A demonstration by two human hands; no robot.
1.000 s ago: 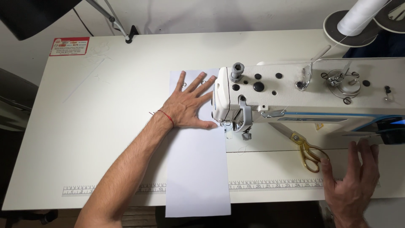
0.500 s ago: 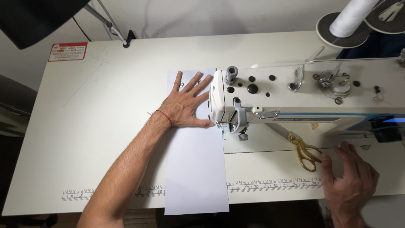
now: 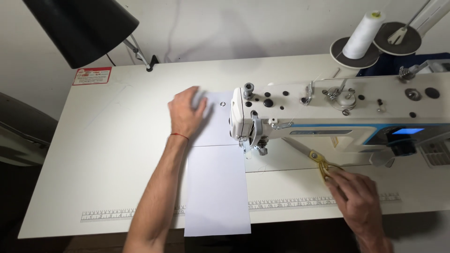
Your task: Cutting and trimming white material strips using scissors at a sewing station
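Paper strip (image 3: pixel 216 187) lies flat on the white table (image 3: pixel 93 154), running under the sewing machine (image 3: pixel 337 117) by the needle area and hanging a bit over the front edge. Left hand (image 3: pixel 186 115) rests on the strip's far end, fingers loosely curled, gripping nothing. Right hand (image 3: pixel 358 201) is closing on the yellow-handled scissors (image 3: pixel 323 165) (can't tell if it actually has them). Looks like the reach-for-the-scissors stage; next it needs a proper grip on the handles.
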